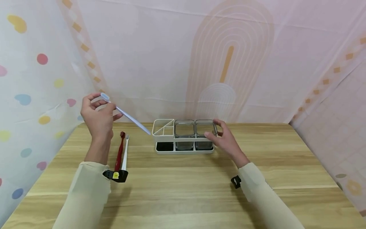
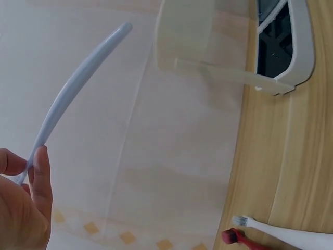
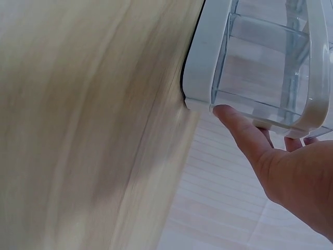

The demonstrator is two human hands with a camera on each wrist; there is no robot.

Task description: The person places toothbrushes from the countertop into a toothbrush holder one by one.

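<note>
My left hand is raised above the table's left side and pinches a pale blue toothbrush near its head, the handle slanting down toward the white holder rack. The left wrist view shows the blue toothbrush between thumb and finger. My right hand rests against the rack's right end, thumb and fingers around the right clear cup. In the right wrist view the thumb touches the rack's corner.
A red toothbrush and a white toothbrush lie side by side on the wooden table, left of the rack. A second clear cup sits in the rack's middle. Patterned curtains enclose the table.
</note>
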